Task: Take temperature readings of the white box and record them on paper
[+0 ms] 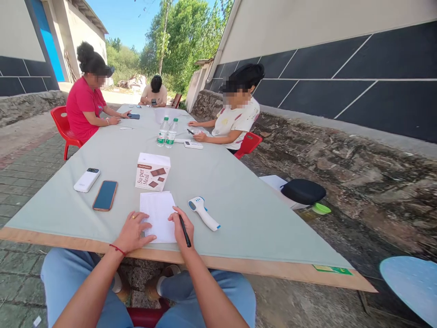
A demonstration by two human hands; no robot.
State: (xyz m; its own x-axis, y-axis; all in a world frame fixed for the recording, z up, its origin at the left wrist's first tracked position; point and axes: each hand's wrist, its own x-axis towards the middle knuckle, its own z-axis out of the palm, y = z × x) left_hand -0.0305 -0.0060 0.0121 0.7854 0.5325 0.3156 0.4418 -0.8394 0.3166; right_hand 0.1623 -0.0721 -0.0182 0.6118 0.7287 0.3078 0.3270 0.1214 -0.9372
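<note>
- The left hand (134, 232) lay flat with its fingers spread across the left edge of the white paper (160, 212), perhaps so that the paper did not slide.
- The right hand (180, 231) pinched a black pen (185, 231) between thumb and fingers; the pen leaned back toward the wrist, a slope which suits a writing grip. Whether the tip touched the paper, I cannot tell.
- The paper rested near the close edge of the table (246, 218), between the 2 hands, probably for comfortable reach.
- The box (152, 172) stood upright just beyond the paper (its printed front faced the person), seemingly so its words could be read.
- The thermometer (205, 214) lay to the right, apart from the right hand, likely within easy reach.
</note>
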